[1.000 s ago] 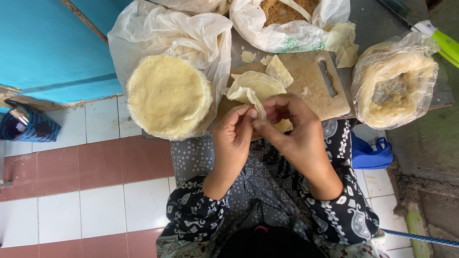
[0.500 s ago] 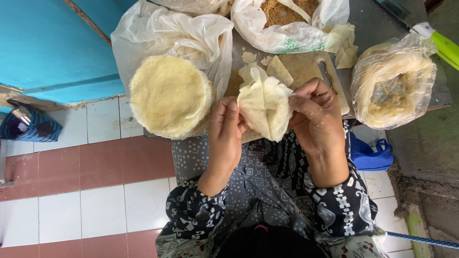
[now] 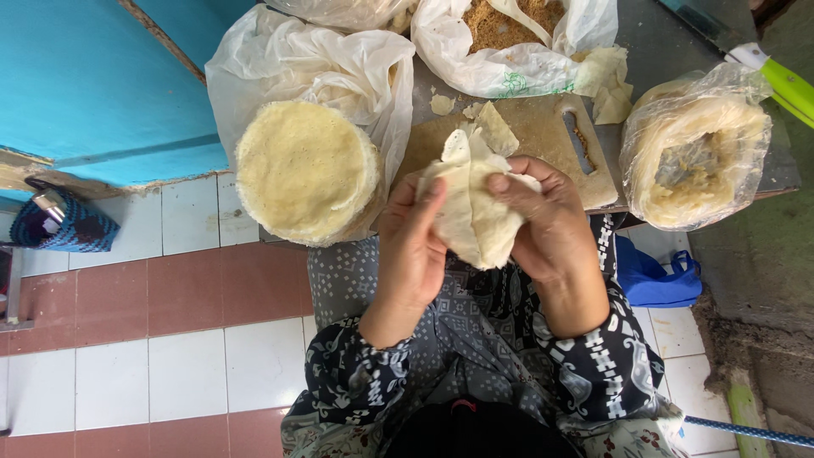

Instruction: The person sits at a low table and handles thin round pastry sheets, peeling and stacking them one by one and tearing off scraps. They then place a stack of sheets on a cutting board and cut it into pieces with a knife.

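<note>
Fingers (image 3: 430, 203) of the left hand (image 3: 413, 250) are curled loosely, with the thumb and fingertips pressed against the left edge of a thin, pale wrapper sheet (image 3: 471, 212). The right hand (image 3: 551, 225) cups the same sheet from the other side, its fingers spread behind it and its thumb lying across the front near the top. Both hands grasp the sheet, which is crumpled and folded into a soft pouch shape between them, at the centre of the frame, held above the person's lap and just in front of the near edge of a wooden cutting board (image 3: 543, 136).

Small scraps of the same pale dough (image 3: 496, 127) lie on the board. To the left of the hands, a round stack of flat wrappers (image 3: 305, 170) rests on an opened white plastic bag (image 3: 288, 68). At the upper centre, another white bag (image 3: 517, 64) holds a brown crumbly filling (image 3: 500, 21). At the upper right, a clear plastic bag (image 3: 695, 144) holds a second, ragged stack of wrappers. These sit on a grey surface (image 3: 661, 42).

Below, the person's dark patterned sleeves and clothing fill the lower centre. Red and white floor tiles (image 3: 153, 339) cover the lower left, and a blue bag (image 3: 657, 271) lies on the floor at the right.
</note>
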Demonstrator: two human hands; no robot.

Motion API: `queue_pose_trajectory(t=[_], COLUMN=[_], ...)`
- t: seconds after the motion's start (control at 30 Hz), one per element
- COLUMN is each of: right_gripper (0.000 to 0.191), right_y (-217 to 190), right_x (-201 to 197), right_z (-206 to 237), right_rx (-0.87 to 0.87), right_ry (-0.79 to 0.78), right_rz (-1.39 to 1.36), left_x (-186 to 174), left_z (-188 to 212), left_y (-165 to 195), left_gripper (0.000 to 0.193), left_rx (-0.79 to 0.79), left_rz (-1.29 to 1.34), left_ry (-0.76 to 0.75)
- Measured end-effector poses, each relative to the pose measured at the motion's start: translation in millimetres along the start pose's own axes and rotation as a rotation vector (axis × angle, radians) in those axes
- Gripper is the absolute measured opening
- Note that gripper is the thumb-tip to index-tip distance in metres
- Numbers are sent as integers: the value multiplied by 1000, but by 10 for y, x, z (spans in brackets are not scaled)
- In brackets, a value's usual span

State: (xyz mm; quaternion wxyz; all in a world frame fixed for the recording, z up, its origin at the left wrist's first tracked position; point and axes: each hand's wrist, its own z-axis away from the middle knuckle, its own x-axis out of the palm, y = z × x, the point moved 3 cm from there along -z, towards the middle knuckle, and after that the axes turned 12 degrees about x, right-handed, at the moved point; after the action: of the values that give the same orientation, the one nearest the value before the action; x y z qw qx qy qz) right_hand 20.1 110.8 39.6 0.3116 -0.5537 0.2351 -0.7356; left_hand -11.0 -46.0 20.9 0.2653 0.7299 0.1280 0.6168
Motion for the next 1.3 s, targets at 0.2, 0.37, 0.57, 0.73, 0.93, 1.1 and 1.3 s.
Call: queue_pose_trajectory(t=[0.2,0.37,0.57,0.73,0.93,1.1,1.3], right_gripper=[20,17,18,25,28,45,28], right_y=[-270,-638,-949,-1068,-885,-644,-344], right_x=[-251,-282,-183,-134,341,1072,1665], right_z=[91,274,341,323,-84,51,-514], right_rx=[47,-193,-311,-593,-480,-733,-140], right_ry=[-63,-68,-62,110,334,-2,-832], right_rz=[-469,-446,-387,33,1481,1519,868], left_x=[-3,135,98,176,360,739,875], left_z=[15,290,374,448,162,22,-273], left_y=[482,749,1313,2053,2429,2430,2421], left_gripper=[29,34,23,14,15,15,18], left_rx=[-32,39,222,649,264,420,356], left_rz=[172,128,144,-783,-1375,-1647,-1203], left_ry=[211,183,12,7,-65,-485,-506])
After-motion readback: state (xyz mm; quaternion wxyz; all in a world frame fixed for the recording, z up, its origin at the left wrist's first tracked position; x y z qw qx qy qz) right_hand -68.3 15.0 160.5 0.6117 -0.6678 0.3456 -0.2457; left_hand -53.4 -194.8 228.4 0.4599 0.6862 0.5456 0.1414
